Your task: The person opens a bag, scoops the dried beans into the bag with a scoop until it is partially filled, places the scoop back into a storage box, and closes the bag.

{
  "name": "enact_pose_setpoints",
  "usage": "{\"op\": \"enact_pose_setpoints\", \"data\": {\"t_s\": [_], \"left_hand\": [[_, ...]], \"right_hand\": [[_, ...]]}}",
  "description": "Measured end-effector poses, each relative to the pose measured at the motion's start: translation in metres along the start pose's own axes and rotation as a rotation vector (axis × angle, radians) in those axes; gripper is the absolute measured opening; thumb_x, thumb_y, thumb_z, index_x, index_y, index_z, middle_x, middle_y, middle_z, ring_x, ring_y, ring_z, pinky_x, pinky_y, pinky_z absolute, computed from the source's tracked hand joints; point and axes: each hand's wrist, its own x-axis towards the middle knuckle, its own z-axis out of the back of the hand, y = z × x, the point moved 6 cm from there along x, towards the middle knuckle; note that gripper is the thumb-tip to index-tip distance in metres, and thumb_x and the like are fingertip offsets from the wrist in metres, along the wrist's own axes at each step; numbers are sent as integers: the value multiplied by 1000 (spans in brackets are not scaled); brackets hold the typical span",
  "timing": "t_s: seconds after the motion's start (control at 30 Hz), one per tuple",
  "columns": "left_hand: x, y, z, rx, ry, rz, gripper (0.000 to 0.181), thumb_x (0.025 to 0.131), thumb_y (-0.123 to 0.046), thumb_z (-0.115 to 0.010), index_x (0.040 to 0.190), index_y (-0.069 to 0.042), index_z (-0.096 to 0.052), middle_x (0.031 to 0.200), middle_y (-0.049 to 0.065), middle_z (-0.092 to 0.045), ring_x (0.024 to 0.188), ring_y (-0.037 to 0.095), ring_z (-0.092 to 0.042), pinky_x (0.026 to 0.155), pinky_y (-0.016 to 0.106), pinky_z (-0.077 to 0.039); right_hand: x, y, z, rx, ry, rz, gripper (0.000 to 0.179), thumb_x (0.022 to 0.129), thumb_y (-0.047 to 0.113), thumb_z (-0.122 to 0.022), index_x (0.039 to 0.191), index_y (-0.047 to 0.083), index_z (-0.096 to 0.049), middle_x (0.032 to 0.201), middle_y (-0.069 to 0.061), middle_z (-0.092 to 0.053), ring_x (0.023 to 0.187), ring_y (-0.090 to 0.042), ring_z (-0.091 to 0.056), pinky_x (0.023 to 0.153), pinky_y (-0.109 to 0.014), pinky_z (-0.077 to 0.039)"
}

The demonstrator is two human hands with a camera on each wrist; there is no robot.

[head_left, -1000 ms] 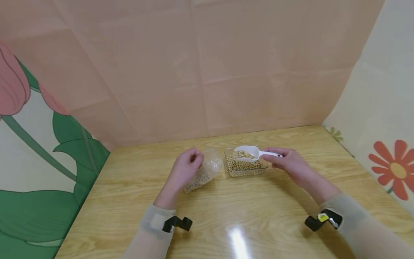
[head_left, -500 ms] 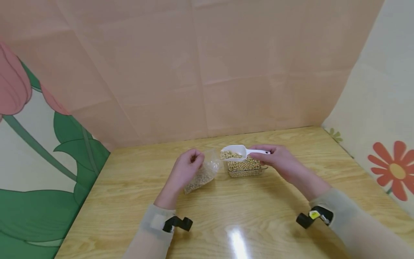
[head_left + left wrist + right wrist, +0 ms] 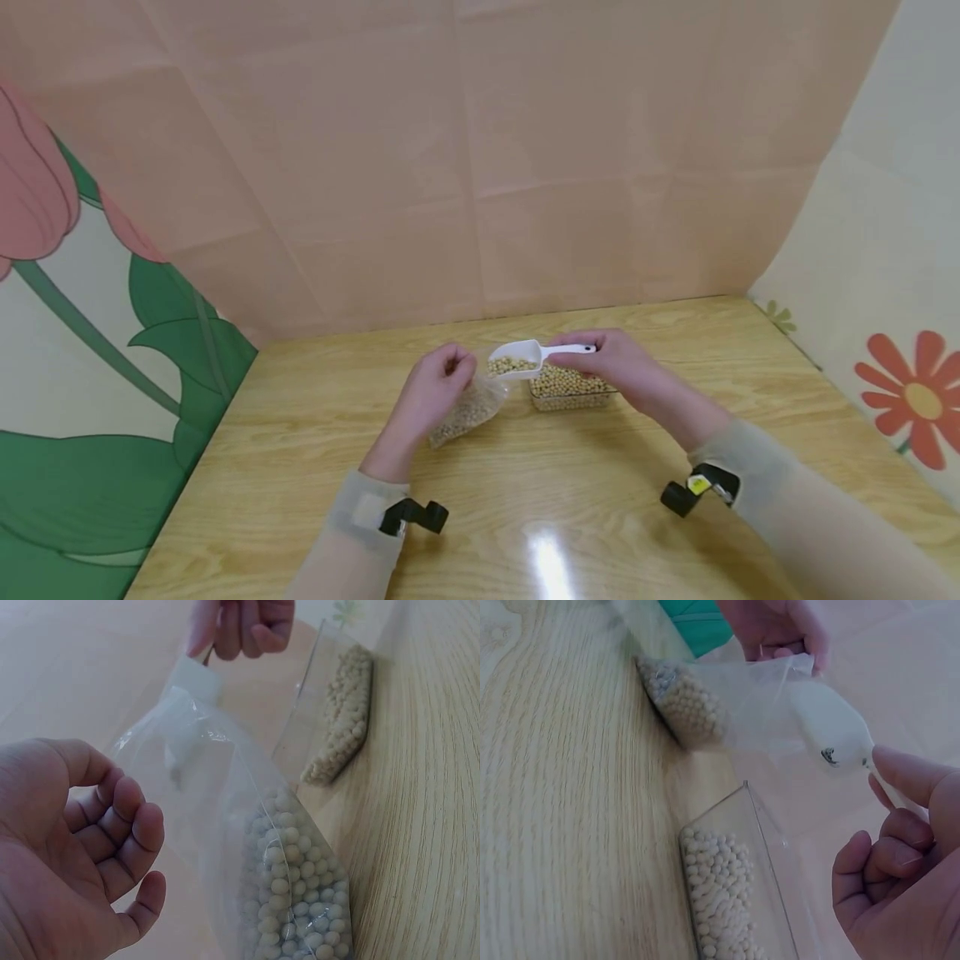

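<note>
My left hand [image 3: 441, 385] pinches the rim of a clear plastic bag [image 3: 476, 410], whose lower part is filled with round pale beans [image 3: 296, 900]. By its handle, my right hand [image 3: 618, 367] grips a white scoop [image 3: 521, 354] loaded with beans. The scoop's front end is at the bag's mouth, and in the left wrist view its blurred shape shows through the plastic. Below the right hand stands a clear rectangular container [image 3: 761, 817] holding more of the same beans [image 3: 724, 900]; in the head view the scoop and hand hide its back part.
Everything stands on a wood-grain table [image 3: 337, 367]. A plain pink sheet [image 3: 375, 167] hangs along its back edge. Flower-printed panels border the left [image 3: 90, 467] and right [image 3: 900, 250] sides. A small camera is strapped to each wrist.
My right hand has carried the loaded scoop leftward from above the container to the mouth of the bag. My left hand and the bag have hardly moved.
</note>
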Motion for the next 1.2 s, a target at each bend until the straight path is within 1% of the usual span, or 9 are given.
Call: {"op": "enact_pose_setpoints", "data": {"t_s": [0.1, 0.17, 0.27, 0.37, 0.4, 0.47, 0.73, 0.97, 1.2], "left_hand": [[0, 0, 0, 0, -1, 2, 23, 114, -23, -59, 100, -8, -70, 86, 4, -66, 75, 21, -57, 69, 37, -49], [0, 0, 1, 3, 0, 5, 23, 114, -24, -59, 100, -9, -70, 86, 4, -66, 75, 21, -57, 70, 37, -49], [0, 0, 1, 10, -2, 12, 23, 114, -25, -60, 99, -11, -70, 87, 3, -66, 76, 21, -58, 70, 37, -49], [0, 0, 1, 14, -5, 17, 22, 114, -26, -60, 99, -13, -70, 87, 3, -66, 77, 21, -58, 71, 38, -49], [1, 0, 1, 15, -6, 17, 22, 114, -26, -60, 99, -13, -70, 87, 3, -66, 77, 21, -58, 72, 38, -49], [1, 0, 1, 15, -5, 16, 22, 113, -25, -60, 98, -12, -70, 86, 3, -66, 78, 21, -59, 73, 38, -49], [1, -2, 2, 19, -12, 11, 23, 113, -24, -59, 99, -10, -71, 88, 7, -67, 77, 21, -58, 72, 38, -49], [2, -2, 3, 16, -15, 6, 23, 112, -23, -60, 99, -8, -71, 85, 6, -65, 75, 20, -56, 70, 37, -48], [2, -1, 2, 4, -19, 1, 24, 112, -22, -61, 98, -6, -70, 86, 12, -67, 74, 20, -56, 68, 37, -48]], "right_hand": [[3, 6, -5, -50, 2, 10, 50, 94, 43, -90, 132, 12, -81, 146, -11, -67, 101, -26, -59, 82, -37, -52], [5, 9, -7, -93, -5, 14, 50, 92, 46, -91, 130, 14, -82, 138, -10, -71, 98, -26, -59, 80, -37, -52], [8, 14, -12, -143, -11, 33, 46, 92, 47, -91, 126, 16, -84, 125, -8, -76, 100, -25, -64, 83, -38, -53], [10, 20, -15, -176, -12, 59, 40, 93, 45, -90, 121, 17, -85, 117, -5, -79, 103, -24, -69, 89, -40, -54], [10, 23, -16, -190, -11, 69, 38, 94, 45, -90, 120, 18, -85, 118, -4, -80, 106, -24, -71, 92, -41, -54], [10, 27, -18, -224, -9, 87, 35, 95, 44, -89, 118, 19, -85, 116, -2, -81, 105, -23, -72, 92, -41, -55], [9, 50, -26, -356, 29, 199, 24, 99, 32, -86, 117, 17, -85, 111, 0, -81, 96, -19, -74, 85, -41, -59], [7, 66, -27, -470, 24, 280, 23, 99, 29, -86, 119, 17, -85, 114, 1, -82, 91, -16, -73, 81, -42, -59], [6, 76, -27, -536, 16, 330, 22, 99, 28, -86, 118, 17, -85, 116, 0, -82, 89, -15, -74, 80, -44, -59]]}}
